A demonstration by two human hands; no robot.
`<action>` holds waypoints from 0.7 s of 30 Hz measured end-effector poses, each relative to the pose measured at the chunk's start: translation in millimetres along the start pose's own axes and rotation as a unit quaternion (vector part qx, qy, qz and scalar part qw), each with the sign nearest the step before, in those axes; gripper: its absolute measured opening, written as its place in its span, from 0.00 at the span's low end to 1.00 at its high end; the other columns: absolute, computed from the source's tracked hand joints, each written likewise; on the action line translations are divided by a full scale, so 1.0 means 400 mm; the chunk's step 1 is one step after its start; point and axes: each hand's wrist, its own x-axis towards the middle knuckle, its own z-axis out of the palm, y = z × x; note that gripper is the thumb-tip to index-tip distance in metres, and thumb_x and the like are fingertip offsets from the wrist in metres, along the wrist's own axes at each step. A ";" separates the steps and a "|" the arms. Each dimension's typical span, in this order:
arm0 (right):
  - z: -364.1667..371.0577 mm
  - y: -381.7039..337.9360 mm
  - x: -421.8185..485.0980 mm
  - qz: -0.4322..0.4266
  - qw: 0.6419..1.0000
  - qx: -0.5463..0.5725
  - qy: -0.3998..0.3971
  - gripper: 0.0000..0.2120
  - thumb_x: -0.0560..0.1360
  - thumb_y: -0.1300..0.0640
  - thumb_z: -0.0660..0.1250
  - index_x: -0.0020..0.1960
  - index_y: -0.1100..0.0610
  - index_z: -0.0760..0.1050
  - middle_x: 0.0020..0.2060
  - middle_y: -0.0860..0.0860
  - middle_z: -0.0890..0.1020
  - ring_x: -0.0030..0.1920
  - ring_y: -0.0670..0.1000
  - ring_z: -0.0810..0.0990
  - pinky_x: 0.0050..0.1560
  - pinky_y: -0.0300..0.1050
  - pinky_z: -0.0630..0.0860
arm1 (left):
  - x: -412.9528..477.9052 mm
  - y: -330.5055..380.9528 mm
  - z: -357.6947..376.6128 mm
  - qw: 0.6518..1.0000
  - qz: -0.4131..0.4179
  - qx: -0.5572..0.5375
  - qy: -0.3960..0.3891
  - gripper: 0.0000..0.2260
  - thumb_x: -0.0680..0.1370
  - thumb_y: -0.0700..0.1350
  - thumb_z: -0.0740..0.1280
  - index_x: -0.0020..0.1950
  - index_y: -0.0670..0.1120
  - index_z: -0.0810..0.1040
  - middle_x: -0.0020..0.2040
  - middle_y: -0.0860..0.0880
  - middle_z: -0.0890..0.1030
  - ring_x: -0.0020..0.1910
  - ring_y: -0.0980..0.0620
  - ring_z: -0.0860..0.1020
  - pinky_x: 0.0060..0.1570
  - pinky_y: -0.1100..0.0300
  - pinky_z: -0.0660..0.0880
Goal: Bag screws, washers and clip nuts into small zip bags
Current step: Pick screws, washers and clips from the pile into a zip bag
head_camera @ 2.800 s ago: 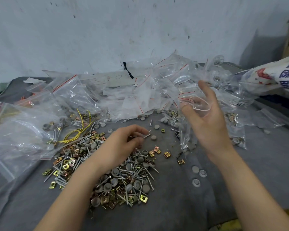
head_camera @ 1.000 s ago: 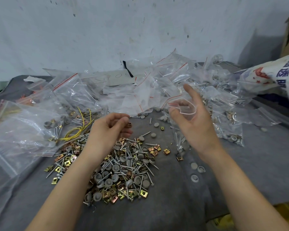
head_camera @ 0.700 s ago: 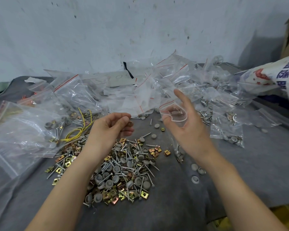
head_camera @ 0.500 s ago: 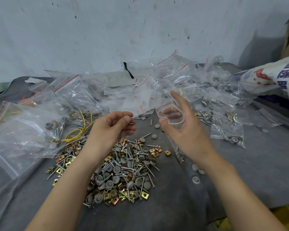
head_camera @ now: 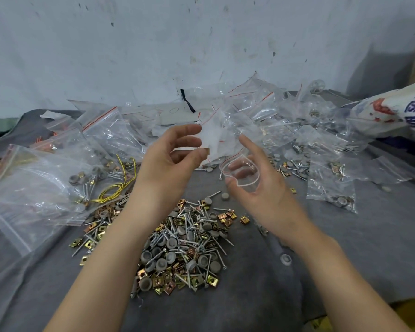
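Head view. Saw the left hand (head_camera: 170, 164) raised over the heap, palm turned toward the right hand, fingers curled, thumb and one fingertip pinching a small tan flat piece (head_camera: 206, 150). Could not tell whether it was a clip nut.

Saw the right hand (head_camera: 264, 190) lifted just beside the left, palm inward, index finger stretched upward. Found its thumb and other fingers curled round a small clear plastic zip bag (head_camera: 241, 173) with a red line at the lip. Found the bag's mouth spread into a rounded opening, facing up and toward the left hand, with the pinched piece near it but apart. Could not make out the bag's body, long axis or contents against the palm.

Noted, below both hands, a loose heap of silver screws, grey round washers and brass-coloured square clip nuts (head_camera: 182, 243) on dark grey cloth (head_camera: 261, 295). Noted, left of the left hand, a large clear plastic bag (head_camera: 34, 188) holding washers and screws. Noted, right of the right hand, a small filled zip bag (head_camera: 331, 188) with screws and washers inside.
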 end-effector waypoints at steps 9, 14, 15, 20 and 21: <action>0.002 0.006 -0.003 0.006 1.000 0.003 -0.008 0.35 0.76 0.47 0.71 0.75 0.31 0.57 0.54 0.34 0.79 0.60 0.37 0.77 0.56 0.25 0.69 | -0.010 -0.002 0.037 0.997 0.023 0.053 -0.047 0.14 0.76 0.32 0.69 0.49 0.52 0.76 0.42 0.52 0.81 0.45 0.56 0.80 0.50 0.62 0.78; 0.004 0.003 -0.004 -0.001 1.000 -0.004 -0.011 0.35 0.76 0.47 0.71 0.76 0.32 0.56 0.54 0.30 0.77 0.58 0.38 0.78 0.56 0.34 0.71 | -0.015 -0.011 0.046 0.992 0.044 0.110 -0.043 0.20 0.75 0.32 0.68 0.40 0.59 0.72 0.42 0.56 0.83 0.43 0.57 0.80 0.45 0.68 0.74; 0.006 0.003 -0.004 -0.003 1.000 -0.007 -0.011 0.35 0.76 0.47 0.71 0.76 0.32 0.56 0.54 0.30 0.77 0.57 0.38 0.78 0.55 0.34 0.71 | -0.017 -0.011 0.049 0.991 0.045 0.120 -0.044 0.22 0.74 0.32 0.68 0.38 0.61 0.72 0.41 0.56 0.83 0.42 0.57 0.79 0.43 0.70 0.73; 0.011 0.003 -0.007 -0.010 0.999 -0.026 -0.016 0.35 0.76 0.43 0.69 0.76 0.32 0.54 0.54 0.23 0.72 0.57 0.35 0.76 0.51 0.31 0.70 | -0.025 -0.004 0.070 0.991 0.070 0.108 -0.028 0.19 0.74 0.33 0.69 0.37 0.58 0.73 0.40 0.57 0.83 0.41 0.62 0.80 0.41 0.72 0.73; 0.011 0.003 -0.007 -0.011 0.999 -0.028 -0.017 0.36 0.75 0.42 0.69 0.76 0.31 0.54 0.54 0.23 0.72 0.57 0.34 0.75 0.51 0.31 0.70 | -0.025 -0.001 0.073 0.991 0.076 0.107 -0.028 0.17 0.74 0.33 0.69 0.38 0.56 0.74 0.40 0.57 0.83 0.40 0.63 0.80 0.39 0.73 0.72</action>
